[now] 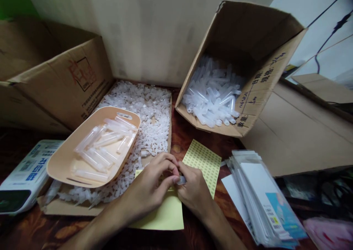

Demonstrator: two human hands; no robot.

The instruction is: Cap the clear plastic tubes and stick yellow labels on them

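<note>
My left hand [162,176] and my right hand [194,185] meet over the yellow sheets at the front middle. The right hand is closed round a small translucent plastic tube [181,180], of which only an end shows. Thumb and fingertips of the left hand are pinched together close against the tube; anything between them is hidden. Beneath the left hand lies a plain yellow sheet [169,215]. Behind the right hand is a yellow sticker sheet [205,159] covered with rows of small dark-printed round stickers.
An orange tray [62,165] with clear tubes rests on a cardboard flat heaped with small white plastic pieces [154,128]. A tilted carton [264,91] holds many tubes. Left are another carton [57,80] and a white device [30,176]. Packaged cards [256,191] lie right.
</note>
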